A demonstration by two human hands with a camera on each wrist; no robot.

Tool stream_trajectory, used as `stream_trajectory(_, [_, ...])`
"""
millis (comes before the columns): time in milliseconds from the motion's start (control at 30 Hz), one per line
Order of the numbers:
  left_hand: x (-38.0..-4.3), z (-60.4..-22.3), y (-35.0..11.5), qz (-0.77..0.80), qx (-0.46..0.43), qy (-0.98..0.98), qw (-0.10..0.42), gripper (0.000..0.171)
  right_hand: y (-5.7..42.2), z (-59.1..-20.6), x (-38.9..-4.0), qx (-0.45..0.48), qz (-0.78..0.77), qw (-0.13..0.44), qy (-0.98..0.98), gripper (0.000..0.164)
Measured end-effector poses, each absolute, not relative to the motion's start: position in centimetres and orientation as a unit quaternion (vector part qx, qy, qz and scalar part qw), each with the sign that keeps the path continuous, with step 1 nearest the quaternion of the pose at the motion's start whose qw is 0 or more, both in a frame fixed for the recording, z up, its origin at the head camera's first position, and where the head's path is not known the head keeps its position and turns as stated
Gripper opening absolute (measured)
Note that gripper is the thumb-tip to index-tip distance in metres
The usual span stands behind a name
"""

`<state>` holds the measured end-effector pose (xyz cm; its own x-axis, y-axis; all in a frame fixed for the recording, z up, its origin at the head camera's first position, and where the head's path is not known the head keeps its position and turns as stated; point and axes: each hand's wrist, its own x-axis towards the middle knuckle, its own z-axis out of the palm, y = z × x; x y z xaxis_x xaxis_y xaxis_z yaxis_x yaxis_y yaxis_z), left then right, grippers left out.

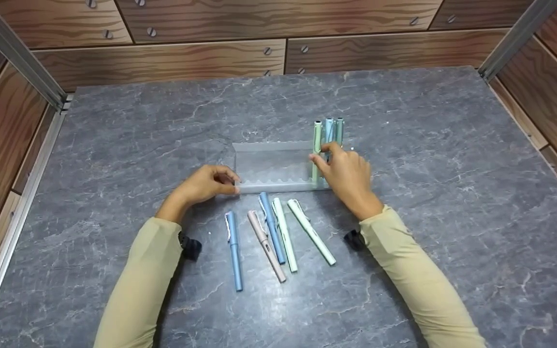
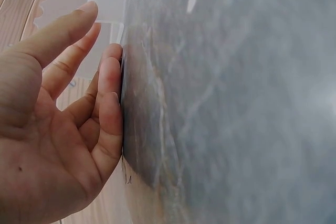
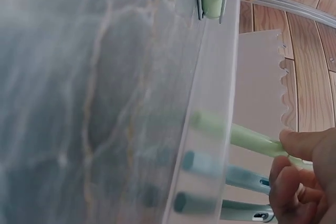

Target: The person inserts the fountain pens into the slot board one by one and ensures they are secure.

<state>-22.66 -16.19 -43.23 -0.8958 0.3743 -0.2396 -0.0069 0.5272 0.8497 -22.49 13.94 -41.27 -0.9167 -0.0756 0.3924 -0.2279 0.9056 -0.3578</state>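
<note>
In the head view a clear plastic pen rack point(image 1: 278, 186) with scalloped edges stands at mid-table. My left hand point(image 1: 207, 184) holds its left front corner between thumb and index finger; the other fingers curl low beside the tabletop in the left wrist view point(image 2: 68, 114). At the rack's right part my right hand point(image 1: 348, 174) pinches a light green pen point(image 1: 317, 133), which leans in the rack. Right of it, a light blue pen point(image 1: 329, 124) and a dark teal pen point(image 1: 340, 126) stand in the rack, partly hidden by the hand.
Several capped pens lie in front of the rack: a blue pen point(image 1: 235, 251), a pinkish-grey pen point(image 1: 266, 244), another blue pen point(image 1: 272, 227) and two pale green pens, one at the right point(image 1: 311, 232). Wood-patterned walls point(image 1: 278, 19) enclose the grey marbled table point(image 1: 428, 145).
</note>
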Motion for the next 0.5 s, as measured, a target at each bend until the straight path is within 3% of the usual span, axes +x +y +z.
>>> stream_trajectory(500, [-22.68,-43.2,-16.18,0.483,0.111,0.845,0.203,0.025,13.49,-40.94,-22.51,0.082,0.161,0.186,-0.966,0.033])
